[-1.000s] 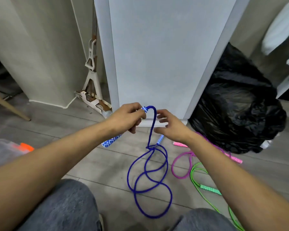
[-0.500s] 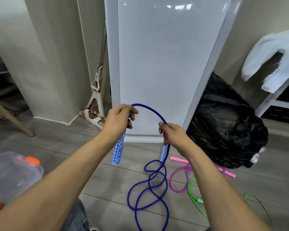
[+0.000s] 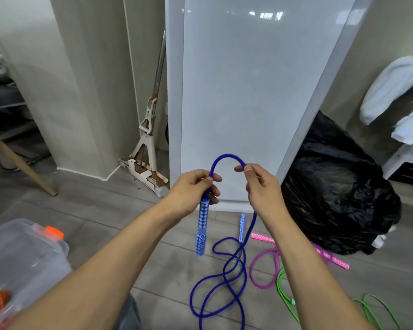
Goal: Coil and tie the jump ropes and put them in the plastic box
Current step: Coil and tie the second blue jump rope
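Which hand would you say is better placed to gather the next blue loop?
Likely the right hand: it pinches the blue rope on its trailing side; the left hand holds the handle end.

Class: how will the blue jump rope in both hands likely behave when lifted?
Probably floppy: the blue jump rope arches between the left hand and right hand and lies in loose loops. Its handle hangs straight down, so it seems stiff and may swing. Crossed loops could tangle.
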### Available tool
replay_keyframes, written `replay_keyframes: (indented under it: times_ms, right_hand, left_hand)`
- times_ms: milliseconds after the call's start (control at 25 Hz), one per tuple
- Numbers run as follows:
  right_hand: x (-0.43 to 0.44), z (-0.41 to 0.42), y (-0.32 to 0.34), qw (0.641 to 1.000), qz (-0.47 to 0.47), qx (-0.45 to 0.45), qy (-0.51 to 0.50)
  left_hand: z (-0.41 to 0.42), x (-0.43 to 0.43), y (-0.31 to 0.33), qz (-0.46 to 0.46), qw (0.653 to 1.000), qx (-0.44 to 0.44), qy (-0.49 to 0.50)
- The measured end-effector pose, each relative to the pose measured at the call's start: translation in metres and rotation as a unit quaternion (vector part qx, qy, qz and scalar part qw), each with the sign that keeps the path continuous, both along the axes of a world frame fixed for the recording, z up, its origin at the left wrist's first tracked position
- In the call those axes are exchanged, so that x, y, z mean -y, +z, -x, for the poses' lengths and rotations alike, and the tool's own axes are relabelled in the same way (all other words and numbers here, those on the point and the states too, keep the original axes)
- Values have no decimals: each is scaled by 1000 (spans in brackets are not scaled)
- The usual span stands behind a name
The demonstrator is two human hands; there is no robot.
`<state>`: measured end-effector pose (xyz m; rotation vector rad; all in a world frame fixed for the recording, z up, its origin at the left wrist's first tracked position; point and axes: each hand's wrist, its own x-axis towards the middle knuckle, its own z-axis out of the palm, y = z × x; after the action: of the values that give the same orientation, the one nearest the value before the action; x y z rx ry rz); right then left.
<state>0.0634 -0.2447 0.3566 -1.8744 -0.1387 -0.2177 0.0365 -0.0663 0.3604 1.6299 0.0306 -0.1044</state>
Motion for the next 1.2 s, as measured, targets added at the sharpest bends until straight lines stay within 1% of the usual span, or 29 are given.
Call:
replay_keyframes:
  times_ms: [80,160,200,240,320,360,400,480,560,600,640,680,760,800,920,1000,1080,1120,1200]
  right_hand:
    - [-6,0,-2,999,35,-18,-2]
    - [-14,0,-5,997,51,-40,28]
    - [-16,0,-5,997,58,-42,41]
    - [-17,0,-6,996,61,-42,49]
    - [-12,0,-6,995,61,-53,51]
    - [-8,0,-6,994,76,-66,43]
    - [-3,0,-7,990,113,-75,31]
    - [9,0,-11,976,198,-92,6]
    - [21,-3,-10,961,253,-111,-30]
    - [28,-5,-9,955,266,-121,-45]
    - [33,-6,-7,955,261,-127,-53]
    - [36,-6,-5,962,235,-125,-60]
    - [34,-8,-1,981,140,-107,-76]
    - [28,-6,1,987,100,-96,-76]
    - [1,2,6,997,-1,-65,-40]
    - [-14,7,7,996,-62,-51,-25]
    - [-24,11,5,992,-110,-56,-13]
    - [-28,13,3,991,-119,-55,-8]
    - [-34,15,-3,994,-98,-41,5]
  left_hand:
    - [-4,2,-2,37,999,-16,19]
    - [-9,2,-6,69,997,-21,39]
    - [-11,0,-8,53,997,-16,45]
    - [-12,-1,-9,13,999,-4,51]
    - [-13,-6,-13,-92,993,35,71]
    - [-14,-7,-14,-127,986,53,91]
    - [-15,-9,-15,-139,981,65,115]
    - [-19,-13,-19,-123,976,58,169]
    - [-25,-18,-21,-72,974,14,216]
    - [-29,-19,-22,-40,972,-10,231]
    - [-30,-20,-22,-4,970,-39,240]
    - [-31,-19,-21,32,967,-68,244]
    - [-28,-13,-15,101,962,-108,229]
    - [-25,-9,-12,120,965,-108,208]
    - [-14,1,-5,120,981,-76,131]
    - [-7,6,-3,120,986,-66,96]
    - [-3,10,-3,131,987,-58,73]
    - [-2,11,-3,142,986,-59,66]
    - [-3,13,-7,161,983,-69,62]
